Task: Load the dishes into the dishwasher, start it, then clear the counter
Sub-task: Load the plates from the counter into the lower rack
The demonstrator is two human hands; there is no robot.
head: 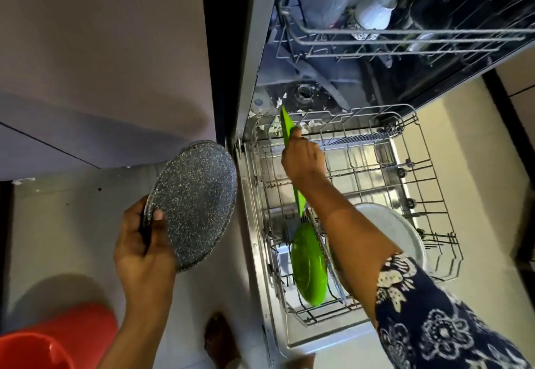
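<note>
At centre left, the left hand [139, 241] grips a speckled grey plate [197, 203] by its rim, outside the open dishwasher [252, 50]. The right hand [304, 160] clasps a thin green board [286, 125], edge-on over the pulled-out lower rack [419, 183]. In that rack, lower centre, a green plate [308, 267] stands upright. A red bucket [58, 336] sits at bottom left.

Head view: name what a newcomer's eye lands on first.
The bright green stands out: a green plate upright in the pulled-out lower rack, and a thin green board that the right hand grips edge-on farther back in it. Left of the dishwasher, the left hand holds a speckled grey plate over the floor, with a red bucket at bottom left.
</note>
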